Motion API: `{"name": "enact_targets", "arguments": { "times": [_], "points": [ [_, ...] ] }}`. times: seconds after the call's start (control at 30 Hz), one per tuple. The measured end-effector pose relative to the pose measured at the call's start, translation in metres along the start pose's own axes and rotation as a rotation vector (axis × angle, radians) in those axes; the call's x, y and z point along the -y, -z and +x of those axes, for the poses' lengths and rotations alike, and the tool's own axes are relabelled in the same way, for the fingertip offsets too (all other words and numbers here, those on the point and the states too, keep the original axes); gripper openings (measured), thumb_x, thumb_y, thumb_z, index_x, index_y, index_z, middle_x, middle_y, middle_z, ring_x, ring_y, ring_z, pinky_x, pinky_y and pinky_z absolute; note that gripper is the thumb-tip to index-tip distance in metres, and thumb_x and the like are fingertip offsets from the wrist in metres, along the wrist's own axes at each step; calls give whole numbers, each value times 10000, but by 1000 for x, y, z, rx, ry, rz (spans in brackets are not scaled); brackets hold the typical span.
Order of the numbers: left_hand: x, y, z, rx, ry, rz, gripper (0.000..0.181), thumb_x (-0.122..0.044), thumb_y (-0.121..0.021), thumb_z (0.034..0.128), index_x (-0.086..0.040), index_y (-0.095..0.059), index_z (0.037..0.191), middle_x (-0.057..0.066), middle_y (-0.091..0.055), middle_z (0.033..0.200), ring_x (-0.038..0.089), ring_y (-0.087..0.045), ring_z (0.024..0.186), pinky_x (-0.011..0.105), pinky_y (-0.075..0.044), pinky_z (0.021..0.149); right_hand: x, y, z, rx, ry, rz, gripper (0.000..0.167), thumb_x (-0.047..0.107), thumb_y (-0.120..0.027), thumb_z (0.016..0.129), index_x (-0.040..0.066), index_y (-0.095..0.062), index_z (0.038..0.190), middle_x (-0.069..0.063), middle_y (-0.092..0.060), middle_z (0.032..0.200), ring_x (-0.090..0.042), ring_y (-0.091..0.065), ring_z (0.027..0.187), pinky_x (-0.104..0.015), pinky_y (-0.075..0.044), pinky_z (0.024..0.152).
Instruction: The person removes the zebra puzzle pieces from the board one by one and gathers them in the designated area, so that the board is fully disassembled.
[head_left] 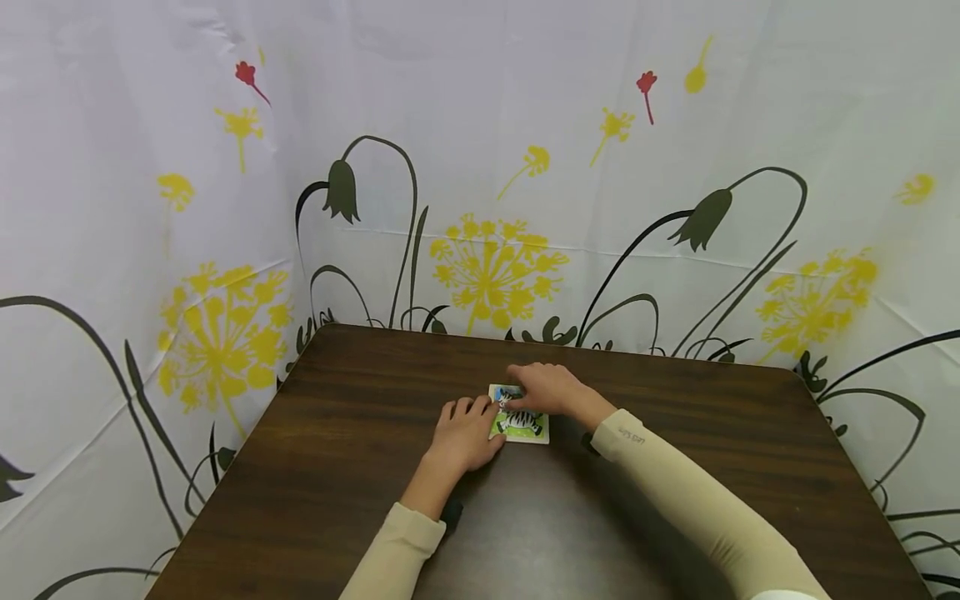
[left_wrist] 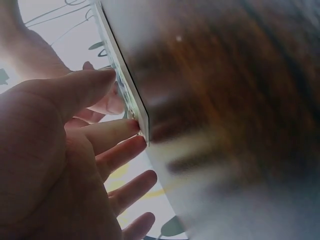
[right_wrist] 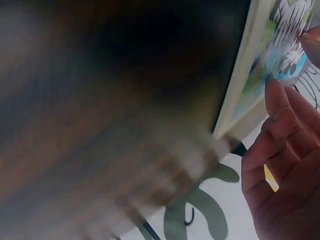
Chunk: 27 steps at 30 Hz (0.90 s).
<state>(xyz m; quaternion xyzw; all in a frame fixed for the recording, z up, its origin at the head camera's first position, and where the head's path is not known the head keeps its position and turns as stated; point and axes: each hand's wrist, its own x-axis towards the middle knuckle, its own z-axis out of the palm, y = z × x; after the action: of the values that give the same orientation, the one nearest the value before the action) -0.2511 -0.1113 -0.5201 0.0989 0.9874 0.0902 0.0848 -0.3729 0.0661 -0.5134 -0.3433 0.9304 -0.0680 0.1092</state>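
One zebra-picture board (head_left: 521,427) lies on the table (head_left: 360,417), the left hand (head_left: 462,435) touching its nine-o'clock edge with extended fingers; the right hand (head_left: 551,389) covers its two-o'clock corner, its grip impossible to tell.

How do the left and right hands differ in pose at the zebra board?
The left hand is at the left side of the zebra board; the right hand reaches over its far right corner. The left hand's fingers are spread; the right hand's are bent. Both arms wear beige sleeves.
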Motion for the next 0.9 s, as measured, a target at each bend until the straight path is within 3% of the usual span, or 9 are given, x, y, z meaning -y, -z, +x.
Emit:
{"name": "enact_targets", "arguments": {
  "times": [0.33,0.57,0.9],
  "points": [
    [-2,4,-2,-28,-12,32,588,-406,-673,1073,-201,-526,1605,34,-496,1636,319,-451,1504,580,-330,1255,2,-9,4,-28,-9,129,398,476,-785,981,206,-709,1263,52,-684,940,-108,-614,774,-335,-518,673],
    [-2,5,-2,-104,-31,91,536,-388,-764,1015,-174,-641,1491,21,-618,1518,263,-569,1409,546,-426,1187,6,-9,4,-35,-33,184,392,411,-804,975,164,-712,1266,29,-689,939,-117,-621,765,-331,-529,691],
    [-4,4,-2,-127,-34,107,498,-385,-787,997,-167,-673,1429,12,-659,1454,244,-621,1346,531,-478,1137,10,-10,2,-64,-46,202,384,359,-811,976,122,-727,1266,-9,-753,1018,-138,-681,857,-393,-604,799]
  ]
}}
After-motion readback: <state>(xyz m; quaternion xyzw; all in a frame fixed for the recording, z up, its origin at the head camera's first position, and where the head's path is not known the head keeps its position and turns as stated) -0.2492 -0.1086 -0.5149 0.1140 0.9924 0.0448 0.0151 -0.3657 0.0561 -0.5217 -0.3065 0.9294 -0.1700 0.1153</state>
